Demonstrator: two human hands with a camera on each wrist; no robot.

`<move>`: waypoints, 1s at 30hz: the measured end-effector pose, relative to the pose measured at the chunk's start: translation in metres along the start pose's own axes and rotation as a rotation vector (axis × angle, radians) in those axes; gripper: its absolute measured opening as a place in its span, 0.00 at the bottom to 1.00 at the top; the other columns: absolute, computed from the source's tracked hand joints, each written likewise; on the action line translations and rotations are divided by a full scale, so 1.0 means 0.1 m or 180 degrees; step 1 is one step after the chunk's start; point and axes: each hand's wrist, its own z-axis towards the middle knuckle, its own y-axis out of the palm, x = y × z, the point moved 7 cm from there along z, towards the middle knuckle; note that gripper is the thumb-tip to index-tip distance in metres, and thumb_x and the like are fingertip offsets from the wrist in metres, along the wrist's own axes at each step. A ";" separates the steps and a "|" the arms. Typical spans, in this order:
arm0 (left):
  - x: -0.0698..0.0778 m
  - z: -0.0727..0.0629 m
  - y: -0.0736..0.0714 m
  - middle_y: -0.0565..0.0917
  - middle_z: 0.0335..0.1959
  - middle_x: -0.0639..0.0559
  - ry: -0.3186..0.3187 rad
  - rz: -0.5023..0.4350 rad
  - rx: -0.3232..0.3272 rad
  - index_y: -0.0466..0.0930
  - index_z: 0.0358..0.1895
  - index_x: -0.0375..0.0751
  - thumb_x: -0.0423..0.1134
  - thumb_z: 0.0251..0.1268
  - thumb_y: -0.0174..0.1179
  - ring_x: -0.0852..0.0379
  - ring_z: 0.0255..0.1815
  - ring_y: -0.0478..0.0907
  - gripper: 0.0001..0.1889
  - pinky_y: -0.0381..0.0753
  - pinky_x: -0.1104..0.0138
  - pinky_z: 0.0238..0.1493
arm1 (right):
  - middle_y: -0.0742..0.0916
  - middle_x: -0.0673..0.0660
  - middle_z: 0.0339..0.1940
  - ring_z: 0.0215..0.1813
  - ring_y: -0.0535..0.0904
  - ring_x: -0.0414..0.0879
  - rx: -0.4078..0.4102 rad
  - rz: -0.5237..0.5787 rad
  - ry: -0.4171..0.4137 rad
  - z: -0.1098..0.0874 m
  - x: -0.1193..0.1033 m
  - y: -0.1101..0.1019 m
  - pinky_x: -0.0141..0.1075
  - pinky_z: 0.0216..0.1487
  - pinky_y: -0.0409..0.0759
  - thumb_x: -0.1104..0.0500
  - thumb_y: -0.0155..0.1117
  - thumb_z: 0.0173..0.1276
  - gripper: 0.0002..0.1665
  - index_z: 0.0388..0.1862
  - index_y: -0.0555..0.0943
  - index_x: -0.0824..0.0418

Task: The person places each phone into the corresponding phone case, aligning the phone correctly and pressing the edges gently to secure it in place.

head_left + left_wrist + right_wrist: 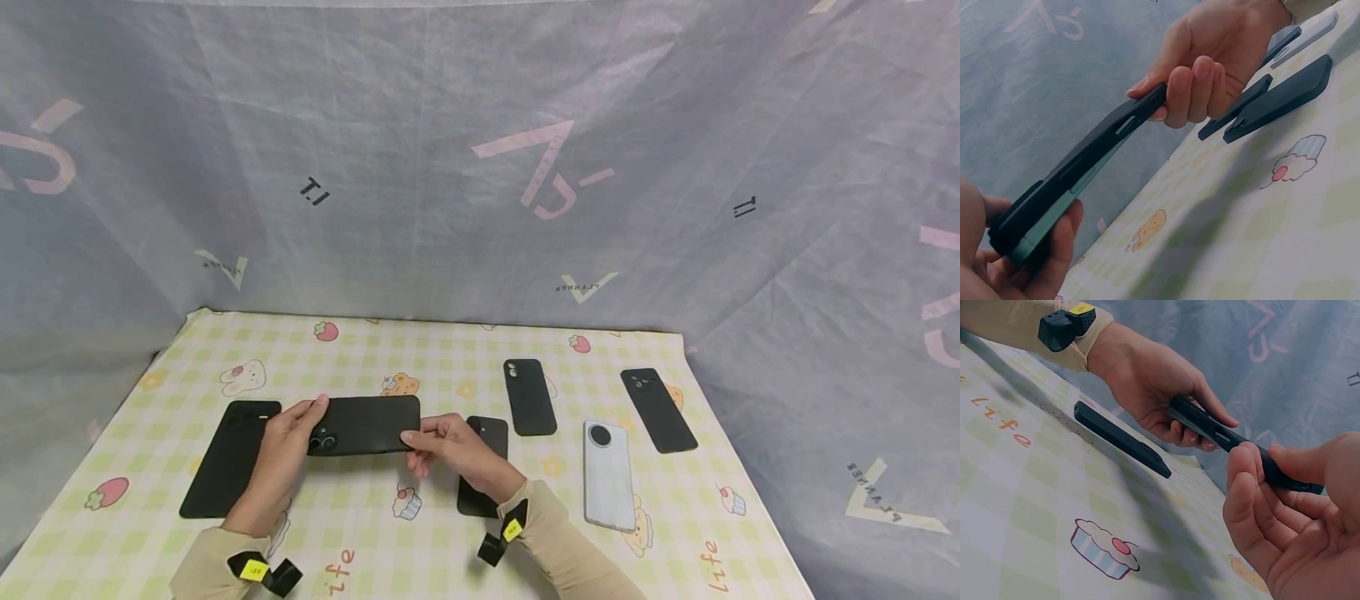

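Note:
Above the table, my left hand (283, 442) grips the camera end of a phone in a black phone case (367, 423), thumb over the top edge. At the other end my right hand (457, 450) pinches a corner of the case between thumb and curled fingers. The left wrist view shows the green side of the phone (1054, 215) along the underside of the black case (1094, 147), which bends up toward the right fingers. In the right wrist view the case (1254, 453) stretches between both hands. Most of the phone is hidden under the case.
A larger black case (225, 467) lies by the left forearm. Beneath the right hand is a black phone (483, 492). Farther right lie a black case (531, 404), a white phone (609, 487) and another black case (660, 412). A grey curtain (420, 167) hangs behind the checked tablecloth (450, 350).

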 end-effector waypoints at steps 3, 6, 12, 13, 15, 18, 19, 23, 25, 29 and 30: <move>-0.02 -0.02 0.02 0.69 0.78 0.37 -0.0057 -0.0030 -0.0174 0.67 0.79 0.31 0.66 0.84 0.48 0.43 0.82 0.60 0.41 0.55 0.48 0.83 | 0.88 0.50 0.27 0.28 0.84 0.41 0.0036 0.0003 0.0030 -0.01 0.01 -0.02 0.34 0.38 0.85 0.57 0.64 0.84 0.16 0.36 0.82 0.67; -0.03 -0.04 0.04 0.65 0.81 0.38 -0.0090 0.0001 -0.0289 0.63 0.82 0.32 0.67 0.84 0.48 0.43 0.83 0.59 0.43 0.61 0.50 0.80 | 0.88 0.51 0.27 0.28 0.84 0.42 0.0055 0.0005 0.0030 -0.02 0.01 -0.05 0.34 0.38 0.85 0.57 0.64 0.83 0.16 0.35 0.82 0.67; -0.09 -0.06 0.03 0.70 0.77 0.38 -0.0136 -0.0048 -0.0493 0.60 0.83 0.33 0.68 0.83 0.48 0.51 0.69 0.75 0.45 0.76 0.74 0.59 | 0.88 0.52 0.27 0.28 0.82 0.46 0.0063 -0.0048 -0.0062 -0.03 -0.02 -0.07 0.34 0.38 0.84 0.56 0.64 0.84 0.18 0.35 0.82 0.69; -0.10 -0.07 0.03 0.73 0.74 0.38 -0.0145 -0.0102 -0.0534 0.61 0.83 0.33 0.67 0.83 0.49 0.51 0.65 0.80 0.44 0.78 0.75 0.58 | 0.88 0.51 0.27 0.28 0.82 0.46 0.0064 -0.0049 -0.0076 -0.03 -0.02 -0.07 0.34 0.38 0.84 0.57 0.63 0.84 0.18 0.36 0.82 0.70; -0.12 -0.08 0.03 0.81 0.65 0.37 -0.0178 -0.0217 -0.0622 0.63 0.81 0.31 0.65 0.84 0.50 0.50 0.54 0.87 0.42 0.84 0.71 0.54 | 0.88 0.51 0.27 0.27 0.82 0.45 0.0068 -0.0059 -0.0101 -0.03 -0.02 -0.07 0.33 0.37 0.83 0.57 0.63 0.84 0.19 0.36 0.82 0.71; -0.16 -0.10 0.04 0.89 0.51 0.36 -0.0213 -0.0359 -0.0774 0.64 0.79 0.28 0.62 0.85 0.51 0.48 0.44 0.92 0.40 0.89 0.63 0.48 | 0.88 0.51 0.26 0.27 0.82 0.43 0.0106 -0.0079 -0.0124 -0.03 -0.03 -0.08 0.33 0.37 0.84 0.57 0.63 0.84 0.19 0.36 0.82 0.73; -0.17 -0.10 0.05 0.90 0.48 0.36 -0.0196 -0.0379 -0.0827 0.64 0.78 0.26 0.61 0.86 0.51 0.48 0.42 0.92 0.40 0.90 0.62 0.46 | 0.88 0.52 0.26 0.27 0.82 0.43 0.0121 -0.0091 -0.0130 -0.03 -0.04 -0.08 0.33 0.37 0.83 0.57 0.63 0.84 0.20 0.35 0.82 0.73; -0.19 -0.13 0.06 0.92 0.46 0.37 -0.0101 -0.0474 -0.0916 0.66 0.75 0.21 0.55 0.88 0.51 0.48 0.40 0.92 0.36 0.91 0.60 0.42 | 0.88 0.52 0.26 0.26 0.82 0.43 0.0163 -0.0146 -0.0143 -0.04 -0.06 -0.10 0.33 0.37 0.83 0.56 0.64 0.83 0.20 0.34 0.82 0.72; -0.19 -0.14 0.06 0.92 0.46 0.38 -0.0022 -0.0495 -0.0891 0.69 0.73 0.20 0.54 0.88 0.51 0.49 0.39 0.91 0.35 0.91 0.60 0.41 | 0.88 0.51 0.26 0.26 0.81 0.44 0.0170 -0.0166 -0.0140 -0.05 -0.06 -0.11 0.33 0.37 0.83 0.56 0.64 0.83 0.20 0.34 0.82 0.72; -0.19 -0.14 0.05 0.92 0.44 0.38 0.0053 -0.0487 -0.0783 0.72 0.70 0.20 0.52 0.88 0.52 0.50 0.38 0.91 0.32 0.90 0.62 0.41 | 0.88 0.52 0.27 0.27 0.82 0.45 0.0144 -0.0165 -0.0127 -0.04 -0.05 -0.10 0.33 0.37 0.83 0.56 0.64 0.83 0.20 0.35 0.82 0.72; -0.19 -0.15 0.05 0.92 0.44 0.38 0.0059 -0.0487 -0.0763 0.73 0.69 0.21 0.52 0.88 0.52 0.51 0.38 0.91 0.32 0.90 0.62 0.41 | 0.88 0.52 0.27 0.28 0.82 0.46 0.0134 -0.0163 -0.0121 -0.04 -0.05 -0.10 0.33 0.37 0.83 0.56 0.64 0.84 0.19 0.36 0.82 0.72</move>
